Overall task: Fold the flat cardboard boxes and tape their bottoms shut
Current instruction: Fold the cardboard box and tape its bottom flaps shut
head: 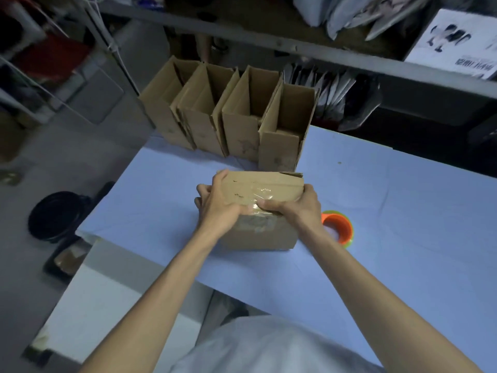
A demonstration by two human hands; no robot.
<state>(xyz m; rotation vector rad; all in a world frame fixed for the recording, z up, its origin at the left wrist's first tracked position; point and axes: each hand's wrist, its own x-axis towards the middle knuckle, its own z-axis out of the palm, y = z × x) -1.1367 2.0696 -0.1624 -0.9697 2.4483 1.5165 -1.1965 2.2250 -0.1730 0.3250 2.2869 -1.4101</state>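
Your left hand (215, 208) has its grip curled round the left end of the cardboard box (258, 235), which stands on the blue bench (403, 211) with its taped bottom up. Your right hand (298, 208) clamps the right end, thumb across the clear tape (258, 195). The orange tape roll (337, 227) lies just beside your right wrist, and four open boxes (236, 117) stand in a row at the bench's far edge.

A brown cardboard box (265, 232) sits bottom-up, clear tape (259, 196) across its seam; four open cardboard boxes (239, 130) stand behind, orange tape roll (339, 227) beside.
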